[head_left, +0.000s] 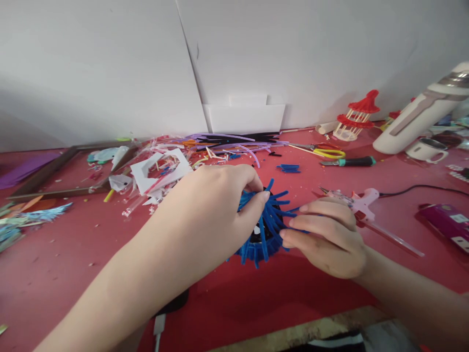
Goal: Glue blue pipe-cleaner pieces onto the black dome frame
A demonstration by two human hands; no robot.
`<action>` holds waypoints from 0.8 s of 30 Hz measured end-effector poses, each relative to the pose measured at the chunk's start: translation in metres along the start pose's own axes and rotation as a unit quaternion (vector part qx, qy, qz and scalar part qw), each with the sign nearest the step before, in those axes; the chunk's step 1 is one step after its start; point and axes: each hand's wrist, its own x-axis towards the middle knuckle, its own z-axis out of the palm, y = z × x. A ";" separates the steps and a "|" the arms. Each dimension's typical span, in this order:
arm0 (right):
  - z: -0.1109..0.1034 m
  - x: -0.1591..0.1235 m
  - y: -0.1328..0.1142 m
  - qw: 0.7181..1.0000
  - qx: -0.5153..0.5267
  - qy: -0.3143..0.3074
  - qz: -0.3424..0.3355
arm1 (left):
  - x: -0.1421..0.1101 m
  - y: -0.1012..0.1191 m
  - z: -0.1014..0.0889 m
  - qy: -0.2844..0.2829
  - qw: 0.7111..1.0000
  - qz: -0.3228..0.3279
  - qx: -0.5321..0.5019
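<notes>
Pinching one blue pipe-cleaner piece (pixel 264 239), the left hand (pixel 216 210) is nearly closing; the right hand (pixel 330 234), half-curled, is touching its outer strands.

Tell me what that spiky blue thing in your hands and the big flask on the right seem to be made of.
Spiky blue piece: probably pipe cleaners, fuzzy and matte, judging by the soft-edged, bendable-looking strands.
Flask: pale, smooth body, perhaps coated metal or plastic; its shiny, silvery neck looks like metal.
</notes>
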 end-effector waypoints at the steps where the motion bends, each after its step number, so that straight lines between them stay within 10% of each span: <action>1: 0.000 0.000 0.000 1.000 0.002 -0.001 0.001 | 0.000 0.000 0.000 0.000 1.000 0.002 -0.002; 17: -0.010 0.006 0.004 0.999 -0.005 -0.031 -0.034 | -0.004 -0.006 0.001 -0.004 1.000 0.024 -0.019; 24: -0.056 -0.033 0.079 0.985 -0.098 -0.081 0.117 | -0.004 -0.010 -0.001 -0.020 0.999 0.021 -0.024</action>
